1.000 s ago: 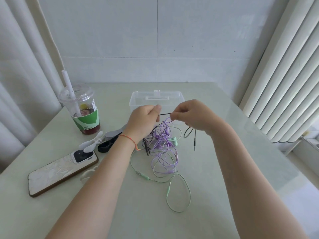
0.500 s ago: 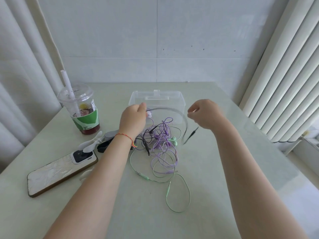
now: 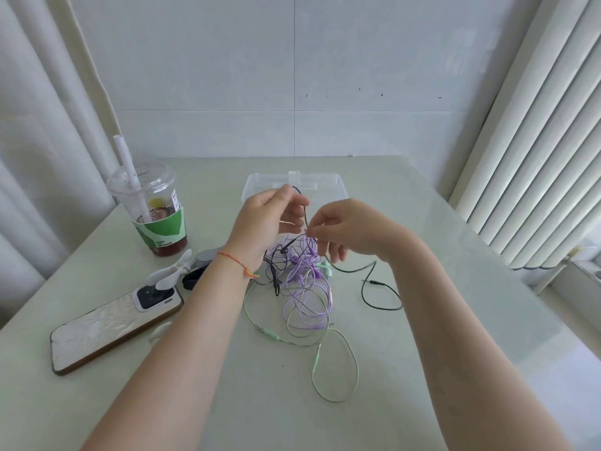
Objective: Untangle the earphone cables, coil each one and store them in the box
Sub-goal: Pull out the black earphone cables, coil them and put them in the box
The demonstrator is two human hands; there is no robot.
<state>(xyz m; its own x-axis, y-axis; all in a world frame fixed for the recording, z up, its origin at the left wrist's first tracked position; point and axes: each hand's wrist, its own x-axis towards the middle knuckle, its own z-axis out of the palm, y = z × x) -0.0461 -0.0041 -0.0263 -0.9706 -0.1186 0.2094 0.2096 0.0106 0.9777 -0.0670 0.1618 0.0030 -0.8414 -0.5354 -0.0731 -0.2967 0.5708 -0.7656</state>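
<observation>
Left hand (image 3: pixel 266 219) and right hand (image 3: pixel 344 227) both pinch the black earphone cable (image 3: pixel 377 288); draw it gently from the purple earphone cable (image 3: pixel 305 297), no yanking.

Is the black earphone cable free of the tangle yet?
No. The black cable runs from the left hand into the purple cable knot.

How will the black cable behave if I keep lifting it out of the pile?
Probably floppy: the black cable sags in loose curves on the table. It likely drags the purple cable along, since they cross under the left hand.
</observation>
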